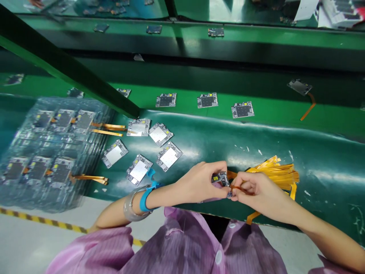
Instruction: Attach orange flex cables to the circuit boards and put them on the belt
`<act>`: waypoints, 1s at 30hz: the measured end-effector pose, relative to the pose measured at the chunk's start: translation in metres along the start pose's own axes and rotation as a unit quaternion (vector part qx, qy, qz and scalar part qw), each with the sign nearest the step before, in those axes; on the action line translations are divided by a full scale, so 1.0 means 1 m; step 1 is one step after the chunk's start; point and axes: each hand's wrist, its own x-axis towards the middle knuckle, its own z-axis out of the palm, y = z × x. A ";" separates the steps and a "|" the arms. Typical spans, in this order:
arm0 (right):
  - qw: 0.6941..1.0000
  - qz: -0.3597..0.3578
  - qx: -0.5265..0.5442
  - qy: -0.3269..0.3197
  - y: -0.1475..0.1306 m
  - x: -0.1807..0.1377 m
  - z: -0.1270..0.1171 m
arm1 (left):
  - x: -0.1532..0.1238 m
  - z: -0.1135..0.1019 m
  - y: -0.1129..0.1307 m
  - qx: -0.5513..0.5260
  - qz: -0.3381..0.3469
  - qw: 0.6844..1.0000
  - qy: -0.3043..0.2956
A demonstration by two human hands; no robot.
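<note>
Near the front edge of the green bench, my left hand grips a small circuit board between thumb and fingers, covering much of it. My right hand pinches an orange flex cable close against the board's right edge. Whether the cable's end sits in the board's connector I cannot tell. Just beyond my right hand lies a fanned bundle of orange flex cables. Left of my left hand are several loose boards with silver faces, among them one board and another board close to my wrist strap.
Stacked clear plastic trays at the left hold boards with cables sticking out. Behind the bench, a green conveyor carries spaced boards, one board with a cable attached. A dark green post slants across the upper left.
</note>
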 end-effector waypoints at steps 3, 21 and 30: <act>1.000 -0.009 0.007 -0.005 0.004 0.003 0.000 | 0.006 0.001 -0.004 -0.005 0.015 1.000 0.003; 0.951 -0.123 0.137 0.249 -0.006 0.065 -0.110 | 0.158 -0.083 0.000 0.089 0.100 0.959 0.251; 0.907 -0.216 0.152 0.327 -0.048 0.097 -0.177 | 0.189 -0.119 -0.036 0.149 0.052 0.933 0.325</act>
